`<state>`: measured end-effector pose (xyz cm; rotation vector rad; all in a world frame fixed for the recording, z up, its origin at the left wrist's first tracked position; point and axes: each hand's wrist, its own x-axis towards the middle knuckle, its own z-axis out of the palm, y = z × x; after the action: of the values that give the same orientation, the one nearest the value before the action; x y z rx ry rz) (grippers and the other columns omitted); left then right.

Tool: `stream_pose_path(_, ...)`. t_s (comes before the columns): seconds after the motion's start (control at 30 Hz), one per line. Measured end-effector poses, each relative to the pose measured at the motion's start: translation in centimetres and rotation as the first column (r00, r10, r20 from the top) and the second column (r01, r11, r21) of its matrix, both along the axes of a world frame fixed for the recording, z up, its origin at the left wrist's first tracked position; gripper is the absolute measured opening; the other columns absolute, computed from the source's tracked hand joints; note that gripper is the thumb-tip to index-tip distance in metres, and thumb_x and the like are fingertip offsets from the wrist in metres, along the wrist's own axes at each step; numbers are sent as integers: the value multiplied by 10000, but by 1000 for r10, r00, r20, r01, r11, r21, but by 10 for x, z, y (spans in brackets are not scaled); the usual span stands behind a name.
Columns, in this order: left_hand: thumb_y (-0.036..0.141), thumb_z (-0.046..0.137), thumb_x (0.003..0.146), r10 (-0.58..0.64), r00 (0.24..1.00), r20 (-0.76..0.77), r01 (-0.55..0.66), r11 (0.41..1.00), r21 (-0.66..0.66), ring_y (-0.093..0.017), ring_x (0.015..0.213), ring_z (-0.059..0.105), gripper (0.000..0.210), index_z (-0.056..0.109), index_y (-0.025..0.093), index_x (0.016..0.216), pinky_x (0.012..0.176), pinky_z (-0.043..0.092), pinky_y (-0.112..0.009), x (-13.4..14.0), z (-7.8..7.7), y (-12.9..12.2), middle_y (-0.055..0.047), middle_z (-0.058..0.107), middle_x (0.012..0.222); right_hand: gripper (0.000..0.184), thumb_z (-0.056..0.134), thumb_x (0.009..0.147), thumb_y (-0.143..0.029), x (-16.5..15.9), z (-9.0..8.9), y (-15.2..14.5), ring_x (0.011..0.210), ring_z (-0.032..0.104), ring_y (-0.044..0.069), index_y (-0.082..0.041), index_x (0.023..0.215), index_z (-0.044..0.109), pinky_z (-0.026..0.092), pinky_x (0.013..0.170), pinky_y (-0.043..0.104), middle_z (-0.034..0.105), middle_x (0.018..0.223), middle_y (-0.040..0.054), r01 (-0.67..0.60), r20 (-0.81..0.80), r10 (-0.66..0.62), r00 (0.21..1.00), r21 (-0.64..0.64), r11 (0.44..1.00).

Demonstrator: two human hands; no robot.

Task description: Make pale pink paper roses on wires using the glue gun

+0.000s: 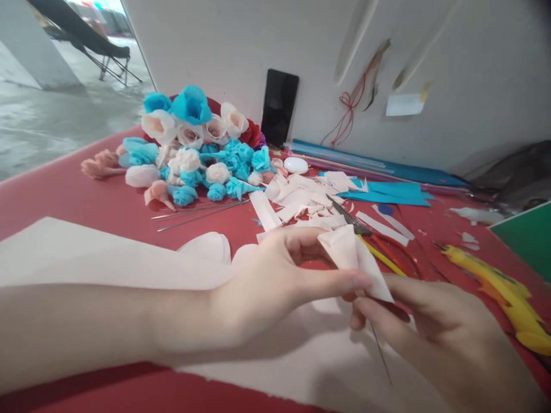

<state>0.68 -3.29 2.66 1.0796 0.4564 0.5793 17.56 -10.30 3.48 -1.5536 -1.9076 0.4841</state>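
Observation:
Pinched between the thumb and fingers of my left hand is a pale pink paper flower, its paper wrapped and folded into a cone shape. My right hand is closed around the lower edge of the same flower. A thin wire stem sticks out downward below the fingers. Beneath both hands spreads a large pale pink paper sheet. Behind my left hand lie rounded cut paper petals. Scissors with red and yellow handles rest just beyond the flower, partly hidden by it.
Finished blue, white and pink paper flowers are heaped at the back left of the red table. Paper scraps lie mid-table, near loose wires. A phone leans against the wall. A yellow glue gun lies at right.

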Motion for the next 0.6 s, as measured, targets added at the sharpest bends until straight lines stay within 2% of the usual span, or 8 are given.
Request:
stream_pose_path(0.17,140,618,783,-19,999,31,19,1000,-5,-97,729,632,36,629,164,759,769,507,-196,1,-2,0,26,648,711,284,531,845,-313,-1,1,1,387,492,70,-240,581,610,353,353,135,528,475,-82,57,16,-57,998,-12,998)
stream_pose_path(0.23,142,631,778,-37,999,40,38,999,-22,-89,704,636,45,623,173,809,760,514,-198,1,-2,1,36,645,701,289,533,845,-297,-2,1,1,368,474,64,-237,574,611,333,343,142,512,453,-84,41,28,-40,999,-14,999)
stream_pose_path(0.37,181,657,770,-37,999,-10,37,998,-42,-78,686,659,165,585,210,915,688,509,-160,2,-2,3,50,670,699,288,511,850,-302,1,2,1,427,515,82,-237,589,613,367,398,169,549,506,-77,30,6,-29,1000,-91,995)
stream_pose_path(0.47,211,690,735,-4,990,-139,13,998,63,-87,690,651,179,578,203,874,630,483,-148,4,-1,7,35,673,715,306,470,864,-321,8,4,4,468,527,92,-226,606,605,366,417,180,562,540,-60,-41,55,53,997,-197,980)
stream_pose_path(0.6,164,691,704,31,974,-225,16,978,207,-97,710,628,189,587,187,861,624,464,-160,6,-1,12,29,651,742,300,455,860,-332,22,6,9,522,547,107,-211,632,608,376,435,184,591,584,-37,-124,60,159,986,-385,914)
